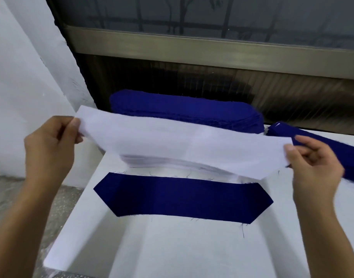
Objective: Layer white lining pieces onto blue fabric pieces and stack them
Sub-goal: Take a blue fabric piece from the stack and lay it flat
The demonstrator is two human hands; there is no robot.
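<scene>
The white lining piece (184,145) is in the air, stretched between both hands above the surface and not yet laid down. The left hand (49,149) pinches its 9 o'clock end, fingers (76,125) closed on the edge. The right hand (314,167) pinches the 3 o'clock end the same way.

Just toward 6 o'clock, a single blue fabric piece (182,197) lies flat and bare on the white surface (172,247), its pointed ends at 9 and 3 o'clock.

Under the held piece, the edges of a stack of white lining (162,162) show, so more linings remain. At 12 o'clock a thick pile of blue pieces (184,111) sits below the window (212,21), a large supply left to do. At 3 o'clock, behind the right hand, a second blue pile (336,149) shows a sliver of white at its far corner. It may be the finished stack, but I cannot tell.

The job looks to be mid-run. This pair is half-made: the lining needs lowering and squaring onto the blue, and then the pair goes to the stack.
</scene>
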